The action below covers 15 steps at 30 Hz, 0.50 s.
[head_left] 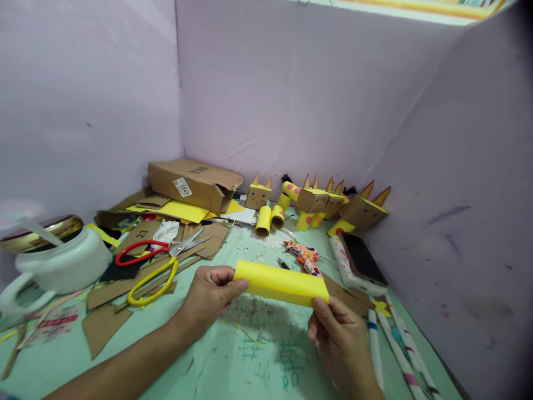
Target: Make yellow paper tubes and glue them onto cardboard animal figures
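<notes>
At far left sits a white jug (62, 264), then cardboard scraps (125, 289) with red-handled scissors (160, 249) and yellow-handled scissors (156, 280). Your left hand (210, 297) pinches the left end of a yellow paper roll (281, 283), thumb on top; your right hand (343, 339) pinches its right end. Roll hangs just above the green table (233, 361). Behind it stand yellow cardboard animals (320, 203); a phone (360, 261) lies at right.

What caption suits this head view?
Two hands, left and right, hold a yellow paper roll above a cluttered green table.
</notes>
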Each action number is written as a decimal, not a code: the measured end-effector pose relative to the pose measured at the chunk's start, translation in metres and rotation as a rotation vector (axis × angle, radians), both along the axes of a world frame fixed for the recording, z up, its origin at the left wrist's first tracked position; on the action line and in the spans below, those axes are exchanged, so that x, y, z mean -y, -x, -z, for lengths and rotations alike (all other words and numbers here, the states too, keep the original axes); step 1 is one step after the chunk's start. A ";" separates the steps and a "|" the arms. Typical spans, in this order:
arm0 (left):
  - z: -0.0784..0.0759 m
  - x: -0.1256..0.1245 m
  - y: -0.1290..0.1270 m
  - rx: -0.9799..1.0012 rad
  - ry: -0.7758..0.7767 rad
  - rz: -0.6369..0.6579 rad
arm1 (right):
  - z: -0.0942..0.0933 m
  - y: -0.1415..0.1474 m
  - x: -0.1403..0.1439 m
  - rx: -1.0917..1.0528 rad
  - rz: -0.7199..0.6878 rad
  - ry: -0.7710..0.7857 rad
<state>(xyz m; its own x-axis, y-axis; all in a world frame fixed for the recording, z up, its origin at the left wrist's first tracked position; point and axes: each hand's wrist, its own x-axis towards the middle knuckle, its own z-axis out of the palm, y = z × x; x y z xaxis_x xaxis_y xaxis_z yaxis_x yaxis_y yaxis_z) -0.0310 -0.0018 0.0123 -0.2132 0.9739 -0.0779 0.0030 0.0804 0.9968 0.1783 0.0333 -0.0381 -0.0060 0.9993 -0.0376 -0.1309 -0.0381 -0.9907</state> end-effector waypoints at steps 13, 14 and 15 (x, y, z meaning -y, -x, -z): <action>0.011 -0.008 -0.002 -0.081 0.001 -0.135 | -0.007 0.007 0.000 -0.131 0.009 0.135; 0.012 -0.008 -0.001 -0.093 -0.012 -0.139 | -0.007 0.007 0.000 -0.131 0.006 0.138; 0.013 -0.008 0.000 -0.099 -0.023 -0.145 | -0.008 0.008 -0.001 -0.132 0.001 0.139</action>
<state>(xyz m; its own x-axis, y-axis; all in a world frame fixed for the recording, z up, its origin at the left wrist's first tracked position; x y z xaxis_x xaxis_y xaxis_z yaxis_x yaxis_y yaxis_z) -0.0308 0.0064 -0.0010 -0.3570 0.9337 -0.0279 0.0914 0.0646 0.9937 0.1707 0.0338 -0.0302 -0.0192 0.9846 -0.1740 -0.2597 -0.1730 -0.9501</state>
